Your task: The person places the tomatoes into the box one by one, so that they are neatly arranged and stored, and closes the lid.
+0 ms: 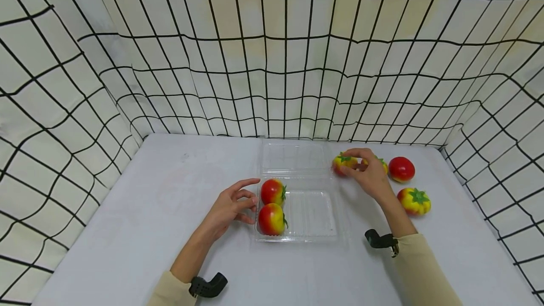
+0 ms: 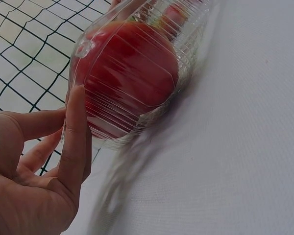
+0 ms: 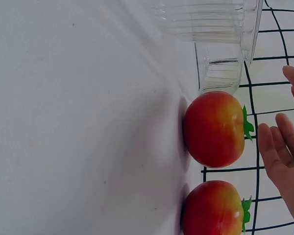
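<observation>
A clear plastic clamshell box (image 1: 310, 211) lies open, its lid folded back on the far side. Inside, along its left wall, are two red-and-yellow tomatoes (image 1: 272, 219) with green leafy tops. My left hand (image 1: 233, 208) is at the box's left side with loosely bent fingers; in the left wrist view its fingertips (image 2: 76, 98) are right at the clear wall. To the right of the lid, my right hand (image 1: 369, 174) reaches over a tomato (image 1: 338, 168), thumb and fingers spread. The right wrist view shows a gap between those fingers (image 3: 270, 147) and the nearest tomato (image 3: 213, 129).
More tomatoes stand on the right of the white table (image 1: 191, 169): one partly behind the right hand, a red one (image 1: 401, 169) beside it, and a yellow-topped one (image 1: 414, 201) nearer the forearm. Black netting (image 1: 297, 55) over white walls borders the table's back and sides.
</observation>
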{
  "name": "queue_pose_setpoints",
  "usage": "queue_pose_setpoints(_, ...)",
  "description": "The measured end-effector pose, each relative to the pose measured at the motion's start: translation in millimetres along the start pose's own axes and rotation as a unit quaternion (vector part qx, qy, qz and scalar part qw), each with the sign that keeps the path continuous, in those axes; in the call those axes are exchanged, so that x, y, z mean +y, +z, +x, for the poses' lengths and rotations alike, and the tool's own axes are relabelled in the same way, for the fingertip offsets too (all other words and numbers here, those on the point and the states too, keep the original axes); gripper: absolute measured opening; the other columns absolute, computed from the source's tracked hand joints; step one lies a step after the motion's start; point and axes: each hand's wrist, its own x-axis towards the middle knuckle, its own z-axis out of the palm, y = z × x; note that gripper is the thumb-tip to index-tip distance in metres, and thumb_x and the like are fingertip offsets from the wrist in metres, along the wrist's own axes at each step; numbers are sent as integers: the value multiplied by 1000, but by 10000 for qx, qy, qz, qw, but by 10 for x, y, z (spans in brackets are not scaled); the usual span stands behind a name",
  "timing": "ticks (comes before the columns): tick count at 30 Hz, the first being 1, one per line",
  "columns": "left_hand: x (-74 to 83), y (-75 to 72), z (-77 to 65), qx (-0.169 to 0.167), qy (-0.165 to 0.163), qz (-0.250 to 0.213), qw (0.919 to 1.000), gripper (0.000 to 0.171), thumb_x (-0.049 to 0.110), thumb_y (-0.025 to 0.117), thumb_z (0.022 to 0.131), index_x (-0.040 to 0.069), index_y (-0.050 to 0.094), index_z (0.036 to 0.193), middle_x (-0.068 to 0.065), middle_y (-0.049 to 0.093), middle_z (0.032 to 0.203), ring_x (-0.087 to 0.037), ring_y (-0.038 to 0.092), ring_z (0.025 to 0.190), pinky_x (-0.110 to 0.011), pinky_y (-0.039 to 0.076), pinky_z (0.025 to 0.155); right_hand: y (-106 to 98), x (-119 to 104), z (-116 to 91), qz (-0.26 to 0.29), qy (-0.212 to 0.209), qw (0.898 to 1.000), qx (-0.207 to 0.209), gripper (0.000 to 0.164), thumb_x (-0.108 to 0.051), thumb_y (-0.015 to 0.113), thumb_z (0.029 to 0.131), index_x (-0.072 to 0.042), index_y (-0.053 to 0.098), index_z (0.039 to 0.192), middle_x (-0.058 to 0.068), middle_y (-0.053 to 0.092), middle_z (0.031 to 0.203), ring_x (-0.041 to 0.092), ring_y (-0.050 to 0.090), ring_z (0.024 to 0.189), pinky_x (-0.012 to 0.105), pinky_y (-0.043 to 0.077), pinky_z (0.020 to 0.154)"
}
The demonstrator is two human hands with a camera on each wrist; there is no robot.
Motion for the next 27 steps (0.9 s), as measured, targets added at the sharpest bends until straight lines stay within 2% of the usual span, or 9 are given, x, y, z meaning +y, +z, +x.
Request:
queue_pose_setpoints(1,0,1,1,-2,0,2,10000,57,18,70,100,17,49,153,-12,65,106,-19,67,81,-30,65,70,-3,5,2,26,13,10000,-8,39,-18,76,96,-9,66,132,16,55,142,37,60,121,2,45,88)
queue_pose_setpoints(3,-1,2,4,1,-8,4,10000,57,18,70,100,17,49,153,-12,65,106,-19,67,82,-30,65,70,-8,15,5,16,38,10000,-18,39,-16,76,96,-9,66,133,16,53,144,39,60,119,9,51,92)
queue_pose_setpoints(6,-2,4,6,16,-27,7,10000,57,17,70,100,17,50,153,-12,65,107,-19,67,82,-30,65,69,-10,28,3,-22,84,10000,-43,41,-14,76,96,-10,65,135,17,52,146,39,58,121,33,58,104)
queue_pose_setpoints(8,-1,5,7,22,-30,6,10000,57,17,70,100,17,50,153,-12,65,107,-19,67,82,-30,65,69,-10,36,3,-21,127,9999,-44,42,-13,76,95,-9,65,135,17,51,147,40,56,124,50,55,109)
queue_pose_setpoints(10,0,4,7,19,-30,-10,10000,57,17,70,100,17,49,153,-12,65,107,-19,67,81,-30,65,69,-8,45,5,21,165,9998,-56,42,-12,76,95,-9,64,136,18,50,148,41,54,126,58,52,111)
queue_pose_setpoints(16,-2,0,2,34,-31,-10,10000,57,17,70,100,17,49,153,-13,65,107,-18,67,81,-30,65,69,2,75,27,75,183,9997,-123,43,-11,76,94,-7,64,135,20,48,151,41,48,135,59,47,116)
queue_pose_setpoints(27,-8,1,8,62,-67,-19,10000,57,17,70,100,18,50,153,-12,66,107,-20,67,82,-30,65,69,5,146,59,-313,86,9985,-446,54,-9,78,92,-8,60,142,22,41,161,44,46,138,60,46,117)
